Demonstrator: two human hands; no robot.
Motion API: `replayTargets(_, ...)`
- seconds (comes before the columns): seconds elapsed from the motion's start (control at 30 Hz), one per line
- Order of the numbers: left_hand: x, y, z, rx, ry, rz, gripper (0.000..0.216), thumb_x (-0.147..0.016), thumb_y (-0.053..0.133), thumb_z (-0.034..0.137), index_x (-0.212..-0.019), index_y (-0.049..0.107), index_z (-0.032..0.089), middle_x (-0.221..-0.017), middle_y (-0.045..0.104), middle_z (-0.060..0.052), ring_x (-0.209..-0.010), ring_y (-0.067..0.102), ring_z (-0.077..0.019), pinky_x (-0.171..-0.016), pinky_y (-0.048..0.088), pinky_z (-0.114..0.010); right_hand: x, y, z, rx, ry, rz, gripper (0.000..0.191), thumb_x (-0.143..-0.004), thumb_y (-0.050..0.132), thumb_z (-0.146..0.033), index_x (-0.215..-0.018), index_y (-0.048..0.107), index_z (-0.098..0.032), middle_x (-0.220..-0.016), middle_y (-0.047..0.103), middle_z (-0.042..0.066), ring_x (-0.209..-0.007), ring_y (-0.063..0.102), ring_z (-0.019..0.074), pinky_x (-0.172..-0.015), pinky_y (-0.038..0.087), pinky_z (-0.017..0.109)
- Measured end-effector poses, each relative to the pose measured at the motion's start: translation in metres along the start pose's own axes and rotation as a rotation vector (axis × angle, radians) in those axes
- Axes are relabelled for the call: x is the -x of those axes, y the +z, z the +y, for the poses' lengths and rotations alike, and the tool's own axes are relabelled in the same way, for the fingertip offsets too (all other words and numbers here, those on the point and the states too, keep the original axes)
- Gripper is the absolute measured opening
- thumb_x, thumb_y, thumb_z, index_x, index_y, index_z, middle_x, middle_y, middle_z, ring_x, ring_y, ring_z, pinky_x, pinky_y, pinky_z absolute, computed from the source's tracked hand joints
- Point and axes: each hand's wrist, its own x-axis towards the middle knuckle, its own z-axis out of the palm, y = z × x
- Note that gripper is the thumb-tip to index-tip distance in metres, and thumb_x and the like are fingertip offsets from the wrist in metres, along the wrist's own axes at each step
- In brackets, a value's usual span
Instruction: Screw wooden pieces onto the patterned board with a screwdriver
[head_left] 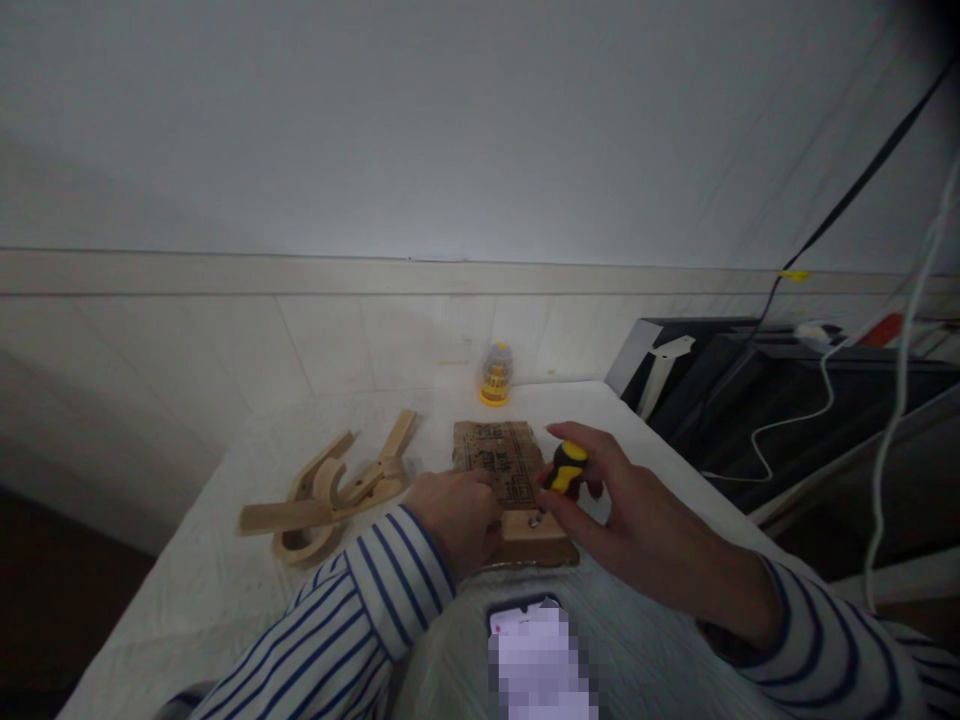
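Observation:
A flat wooden board (501,462) with dark cut-out patterns lies on the white table (225,560), with a plain wooden piece (534,526) at its near end. My left hand (459,516) is closed and rests on the board's near left edge, pressing it down. My right hand (622,515) grips a stubby black and yellow screwdriver (564,472), whose tip points down at the plain wooden piece. Both sleeves are white with blue stripes.
Curved wooden parts (330,492) lie in a pile to the left. A small yellow screwdriver-bit holder (496,374) stands at the table's far edge. A phone (536,650) lies near me. Black equipment (780,400) and hanging cables (892,420) are on the right.

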Motion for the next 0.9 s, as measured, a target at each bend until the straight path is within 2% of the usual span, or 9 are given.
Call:
replayTargets(0.13,-0.0002,-0.0009,0.0010,-0.002,-0.002,-0.003,0.023,-0.078,0.046,0.027,-0.077,0.067,0.019,-0.090,0.064,-0.007,-0.074,0.062,-0.0230,-0.058,0.051,-0.033,-0.0010,-0.0040,0.0020,0.015,-0.002,-0.010,0.047,-0.084,0.048,-0.022,-0.126,0.026,-0.023,-0.087,0.062,0.004,-0.068,0.062,0.0161,-0.058,0.049,0.029)
replayTargets(0.23,-0.0007,-0.0014,0.0011,-0.002,-0.011,-0.024,0.023,-0.079,0.045,0.027,-0.078,0.067,0.018,-0.090,0.064,-0.007,-0.075,0.063,-0.0235,-0.058,0.052,-0.033,-0.0016,-0.0052,0.0038,0.030,0.003,-0.010,0.045,-0.086,0.047,-0.024,-0.125,0.026,-0.022,-0.080,0.060,0.001,-0.055,0.059,0.0130,-0.049,0.046,0.025)
replayTargets(0.37,-0.0003,-0.0014,0.0010,-0.001,-0.017,-0.019,0.024,-0.079,0.045,0.026,-0.080,0.068,0.019,-0.092,0.064,-0.007,-0.076,0.063,-0.0232,-0.060,0.052,-0.034,-0.0015,-0.0040,0.0039,0.035,0.014,-0.010,0.041,-0.088,0.045,-0.026,-0.123,0.027,-0.021,-0.082,0.061,0.002,-0.046,0.054,0.0101,-0.044,0.044,0.023)
replayTargets(0.63,-0.0001,-0.0007,0.0008,-0.007,-0.014,-0.010,0.024,-0.079,0.045,0.027,-0.078,0.067,0.019,-0.089,0.064,-0.007,-0.075,0.063,-0.0243,-0.059,0.052,-0.035,-0.0006,-0.0026,0.0033,0.042,-0.026,0.022,0.037,-0.087,0.045,-0.025,-0.120,0.029,-0.019,-0.080,0.061,0.003,-0.057,0.061,0.0138,-0.048,0.046,0.023)
replayTargets(0.9,0.0004,-0.0028,0.0018,0.006,-0.022,-0.030,0.025,-0.080,0.044,0.028,-0.079,0.068,0.020,-0.090,0.064,-0.007,-0.076,0.063,-0.0237,-0.060,0.052,-0.035,-0.0013,-0.0005,0.0000,0.088,-0.045,0.044,0.038,-0.087,0.045,-0.026,-0.121,0.030,-0.016,-0.077,0.061,0.003,-0.053,0.059,0.0138,-0.047,0.045,0.024)
